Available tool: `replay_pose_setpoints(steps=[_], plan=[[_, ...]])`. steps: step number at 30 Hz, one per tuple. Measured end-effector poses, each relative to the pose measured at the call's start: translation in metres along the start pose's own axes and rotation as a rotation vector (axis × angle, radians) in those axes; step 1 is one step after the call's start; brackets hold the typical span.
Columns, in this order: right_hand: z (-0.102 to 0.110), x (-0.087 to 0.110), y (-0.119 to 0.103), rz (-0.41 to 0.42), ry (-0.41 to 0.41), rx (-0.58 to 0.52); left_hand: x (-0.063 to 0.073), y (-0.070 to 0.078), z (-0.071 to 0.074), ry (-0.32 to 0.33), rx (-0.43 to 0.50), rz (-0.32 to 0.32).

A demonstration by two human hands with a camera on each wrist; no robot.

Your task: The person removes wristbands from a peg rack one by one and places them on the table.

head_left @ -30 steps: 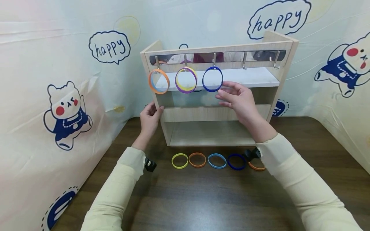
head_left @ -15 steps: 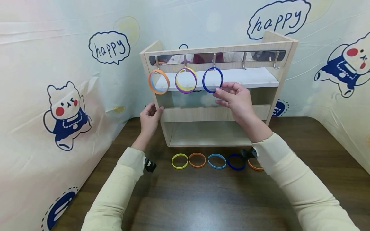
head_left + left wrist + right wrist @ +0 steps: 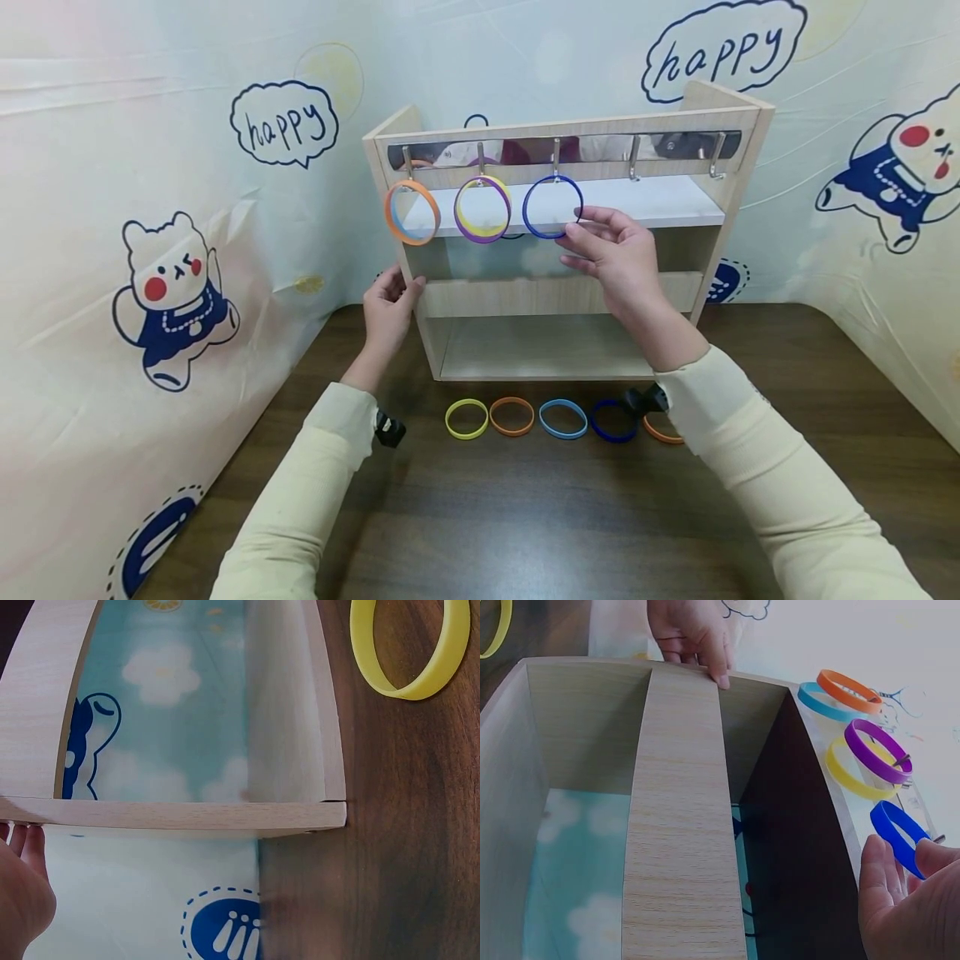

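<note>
My right hand [image 3: 617,254] pinches the lower right edge of a dark blue wristband [image 3: 886,820] between thumb and fingers. This band hangs from the third hook [image 3: 557,155] of the metal hook strip. With thumb in front, my left hand [image 3: 388,307] grips the left side panel of the wooden shelf [image 3: 555,297]. On the first hook hang an orange wristband [image 3: 428,198] and a light blue one [image 3: 825,706] behind it. A purple wristband [image 3: 869,757] and a yellow one [image 3: 847,778] share the second hook. The two rightmost hooks carry nothing.
Along the table in front of the shelf lie a yellow band [image 3: 467,437], an orange band [image 3: 512,433], a light blue band [image 3: 564,436], a dark blue band [image 3: 611,438] and another orange band [image 3: 660,437], partly hidden by the right wrist camera [image 3: 647,402]. A printed cloth [image 3: 187,83] hangs behind.
My right hand first shifts slightly left and down, then a little right and up, and the blue band's right edge follows it, looking wider now. My left hand stays in place.
</note>
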State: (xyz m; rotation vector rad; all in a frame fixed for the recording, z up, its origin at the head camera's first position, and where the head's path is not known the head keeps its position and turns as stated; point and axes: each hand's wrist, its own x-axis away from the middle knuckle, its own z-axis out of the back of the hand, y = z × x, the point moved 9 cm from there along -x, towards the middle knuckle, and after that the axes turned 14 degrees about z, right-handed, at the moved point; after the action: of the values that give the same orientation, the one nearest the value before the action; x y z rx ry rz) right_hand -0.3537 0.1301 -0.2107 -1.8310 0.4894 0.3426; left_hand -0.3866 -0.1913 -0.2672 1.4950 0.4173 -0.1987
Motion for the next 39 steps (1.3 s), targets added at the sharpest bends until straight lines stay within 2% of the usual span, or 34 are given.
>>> replay_pose_setpoints(steps=[7,13,24,30,39], plan=[[0.001,-0.001,-0.003,0.007,0.022,-0.004,0.001,0.000,0.001,0.007,-0.004,0.004],[0.001,0.000,-0.010,0.020,0.042,-0.054,0.001,0.001,0.001,0.004,0.001,0.013],[0.002,0.012,-0.026,0.036,0.009,-0.070,0.002,0.002,0.000,-0.003,-0.003,0.008],[0.002,0.023,-0.021,0.016,-0.048,-0.061,0.002,0.002,-0.001,-0.001,-0.017,0.008],[0.001,0.042,-0.002,0.003,-0.133,-0.084,0.002,0.002,0.000,0.005,-0.023,0.006]])
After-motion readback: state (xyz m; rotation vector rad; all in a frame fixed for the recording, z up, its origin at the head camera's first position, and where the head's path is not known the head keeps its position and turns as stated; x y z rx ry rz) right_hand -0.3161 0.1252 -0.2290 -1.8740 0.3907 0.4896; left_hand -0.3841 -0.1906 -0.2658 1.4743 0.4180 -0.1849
